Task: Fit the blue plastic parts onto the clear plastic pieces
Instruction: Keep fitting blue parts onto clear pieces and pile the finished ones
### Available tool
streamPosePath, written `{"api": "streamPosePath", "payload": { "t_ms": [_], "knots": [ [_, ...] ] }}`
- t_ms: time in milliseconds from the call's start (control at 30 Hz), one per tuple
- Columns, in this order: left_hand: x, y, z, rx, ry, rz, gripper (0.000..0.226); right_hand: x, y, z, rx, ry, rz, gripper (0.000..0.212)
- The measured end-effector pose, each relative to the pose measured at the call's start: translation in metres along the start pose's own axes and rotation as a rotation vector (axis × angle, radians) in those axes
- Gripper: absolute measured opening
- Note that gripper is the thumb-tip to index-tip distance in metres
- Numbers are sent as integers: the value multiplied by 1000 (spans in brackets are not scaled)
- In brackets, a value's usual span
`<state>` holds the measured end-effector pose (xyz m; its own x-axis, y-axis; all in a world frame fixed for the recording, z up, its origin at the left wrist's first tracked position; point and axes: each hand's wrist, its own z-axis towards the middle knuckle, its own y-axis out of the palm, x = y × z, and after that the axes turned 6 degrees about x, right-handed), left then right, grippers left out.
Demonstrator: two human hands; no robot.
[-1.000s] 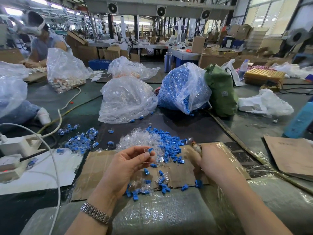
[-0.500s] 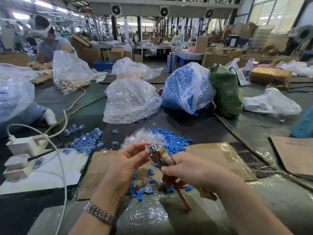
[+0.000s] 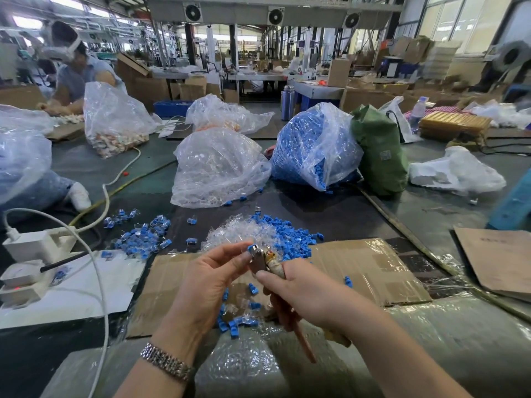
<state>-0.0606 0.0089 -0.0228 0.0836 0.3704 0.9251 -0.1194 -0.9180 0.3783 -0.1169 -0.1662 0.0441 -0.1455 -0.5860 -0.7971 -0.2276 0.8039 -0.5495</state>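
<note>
My left hand [image 3: 212, 280] pinches a small clear piece with a blue part [image 3: 250, 248] between thumb and fingertips. The jaws of a pair of pliers [image 3: 260, 261] meet that part, and my right hand [image 3: 298, 294] grips the pliers' handles. Behind my hands lie a heap of clear pieces [image 3: 238, 232] and a heap of loose blue parts [image 3: 290, 234]. A few blue and clear bits [image 3: 238, 317] lie on the cardboard sheet [image 3: 365, 268] under my hands. To the left sits a cluster of blue-and-clear pieces [image 3: 143, 234].
A bag of clear pieces [image 3: 218, 168] and a bag of blue parts [image 3: 310, 145] stand behind the heaps, beside a green bag [image 3: 379, 150]. White power strips [image 3: 31, 254] with cables lie at the left. Another person [image 3: 77, 73] works at far left. Cardboard [image 3: 497, 259] lies right.
My right hand came in from the right with the pliers and brought their jaws up to the piece pinched in my left hand. Both hands rose a little.
</note>
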Motion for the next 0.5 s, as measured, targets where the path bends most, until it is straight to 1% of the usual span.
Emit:
{"api": "streamPosePath", "payload": {
  "t_ms": [67, 133, 200, 267, 333, 367, 433, 467, 500],
  "knots": [
    [1, 0, 0, 10, 15, 51, 42, 2, 4, 3, 29, 2, -6, 44],
    [2, 2, -1, 22, 27, 107, 40, 4, 5, 5, 22, 14, -8, 46],
    [3, 5, -3, 37, 43, 164, 30, 5, 3, 7, 2, 26, -25, 46],
    [5, 5, -4, 99, 76, 233, 20, 8, -4, 10, 8, 37, -78, 43],
    [10, -5, 0, 276, 178, 438, 13, 16, -16, 15, 72, 50, -148, 36],
    [16, -13, 4, 390, 233, 550, 14, 22, -24, 17, 127, 62, -201, 33],
    [31, -33, 12, 608, 326, 703, 19, 38, -42, 21, 269, 91, -392, 30],
    [38, -41, 15, 688, 362, 783, 24, 46, -50, 24, 335, 118, -506, 30],
    [43, -46, 16, 732, 388, 870, 29, 55, -56, 27, 388, 156, -609, 31]
  ]
}}
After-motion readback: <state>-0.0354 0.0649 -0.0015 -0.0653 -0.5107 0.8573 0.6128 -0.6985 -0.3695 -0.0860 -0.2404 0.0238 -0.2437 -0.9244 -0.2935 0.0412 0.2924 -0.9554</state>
